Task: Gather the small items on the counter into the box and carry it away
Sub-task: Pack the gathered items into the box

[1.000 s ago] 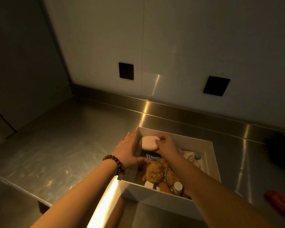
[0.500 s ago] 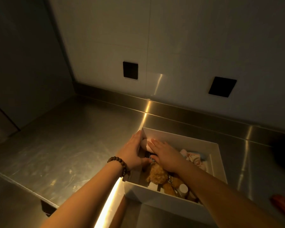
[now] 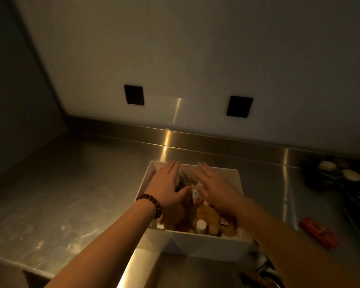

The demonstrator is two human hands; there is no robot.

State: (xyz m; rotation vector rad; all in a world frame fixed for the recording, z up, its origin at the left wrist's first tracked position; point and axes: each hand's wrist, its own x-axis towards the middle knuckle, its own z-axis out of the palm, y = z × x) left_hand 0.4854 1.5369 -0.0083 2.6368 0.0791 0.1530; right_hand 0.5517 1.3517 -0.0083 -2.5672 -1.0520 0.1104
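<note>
A white open box (image 3: 208,244) stands on the steel counter (image 3: 75,183) near its front edge, filled with small items: a tan plush toy (image 3: 208,215), a little white-capped bottle (image 3: 201,224) and other bits I cannot make out. Both hands hover flat over the box's contents, fingers pointing to the wall. My left hand (image 3: 167,186), with a bead bracelet at the wrist, is over the box's left half, thumb spread. My right hand (image 3: 216,187) is over the middle, fingers apart. Neither holds anything. The pale pink case is hidden beneath them.
A red flat object (image 3: 318,231) lies on the counter to the right of the box. A dark tray with round pale items (image 3: 339,173) sits at the far right. Two black square plates (image 3: 134,97) are set in the wall behind.
My right hand has let go of the pale pink case inside the box and lifted off it. Both hands now spread flat over the contents. The view has shifted right.
</note>
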